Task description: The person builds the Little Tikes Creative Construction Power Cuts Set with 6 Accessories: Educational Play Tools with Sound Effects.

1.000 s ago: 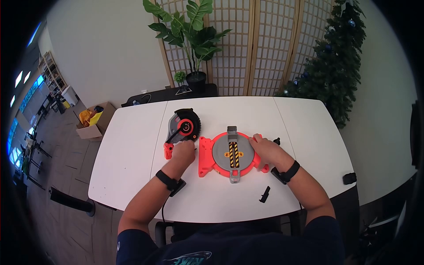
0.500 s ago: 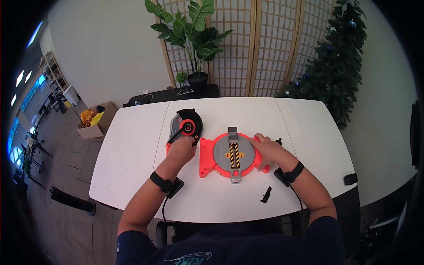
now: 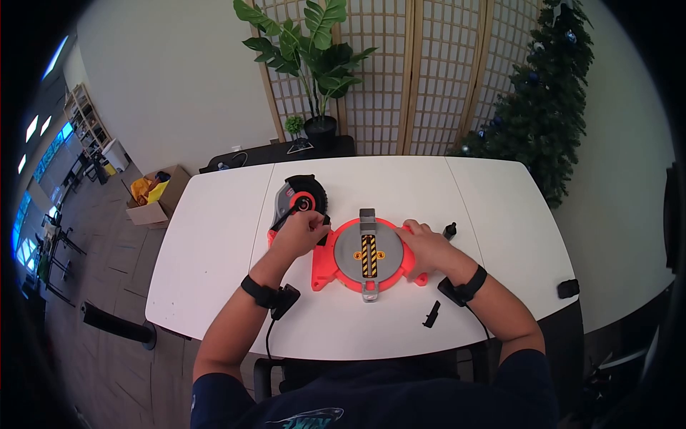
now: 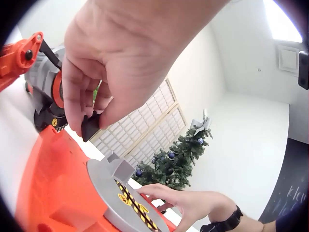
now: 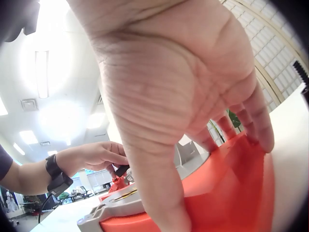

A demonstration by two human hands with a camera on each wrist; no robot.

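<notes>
The toy mitre saw's orange base (image 3: 323,268), with a grey round turntable (image 3: 350,254) and a black-and-yellow striped strip, lies on the table. My right hand (image 3: 432,250) grips its right side, fingers over the far edge and thumb on the near side in the right wrist view. Between thumb and fingers, my left hand (image 3: 294,234) pinches a small black piece (image 4: 90,126) above the base's left end. Beyond that hand is the grey and black saw head (image 3: 304,189) with an orange hub, its orange handle end (image 4: 19,60) partly hidden in the head view.
A slim black part (image 3: 431,314) lies near the front edge of the white table (image 3: 207,250). Right of the base stands a black threaded screw (image 3: 449,231). A small black object (image 3: 568,288) sits at the far right corner.
The orange base has slid left, up against the saw head, with my right hand on it. My left hand has turned and moved slightly right from the saw head, now showing the black piece.
</notes>
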